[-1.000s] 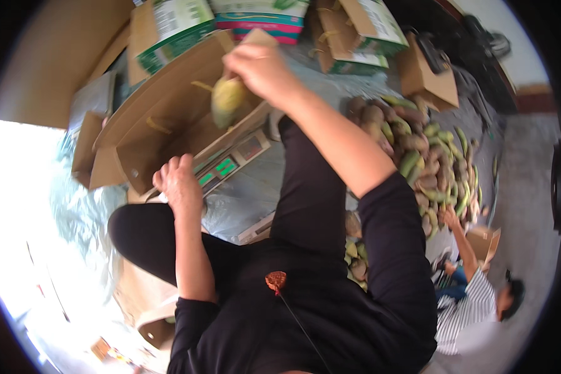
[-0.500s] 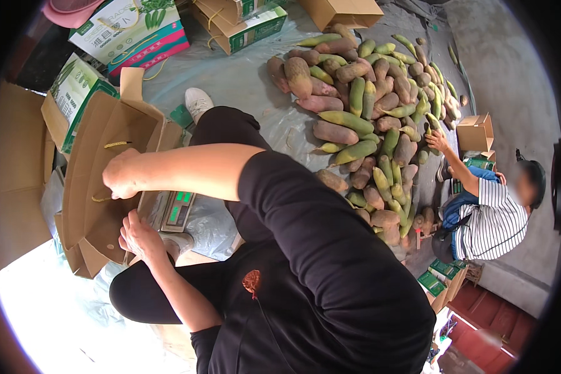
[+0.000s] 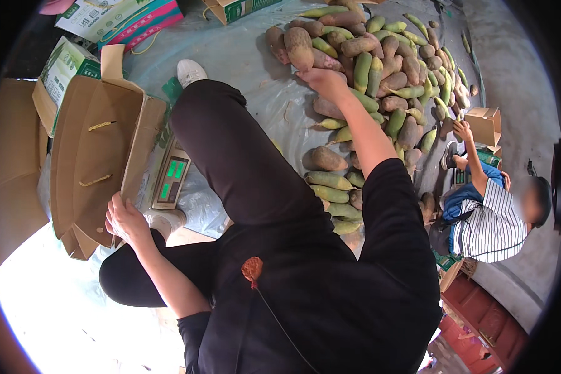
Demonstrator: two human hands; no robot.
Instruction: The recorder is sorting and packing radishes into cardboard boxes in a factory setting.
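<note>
My left hand [image 3: 128,219] is at the near edge of an open cardboard box [image 3: 92,146], its fingers closed on the box edge. Two yellow cord handles [image 3: 101,125] show inside the box. A scale [image 3: 170,177] with a lit green display is beside it. Stretched out to the heap of green and dull reddish radishes [image 3: 363,71], my right hand [image 3: 323,81] touches the heap's left side, beside a thick brownish radish [image 3: 299,50]. Its fingers look extended, and their tips are partly hidden against the radishes.
Printed gift boxes [image 3: 115,22] stand at the upper left. Clear plastic sheeting [image 3: 243,56] covers the floor. On the right, a person in a striped shirt [image 3: 495,221] reaches to the heap, near another cardboard box [image 3: 484,124]. My bent knee [image 3: 209,112] lies between scale and heap.
My right hand has left the inside of the cardboard box and swung right to the radish heap. My left hand remains at the box edge. The other person's hand has shifted along the heap.
</note>
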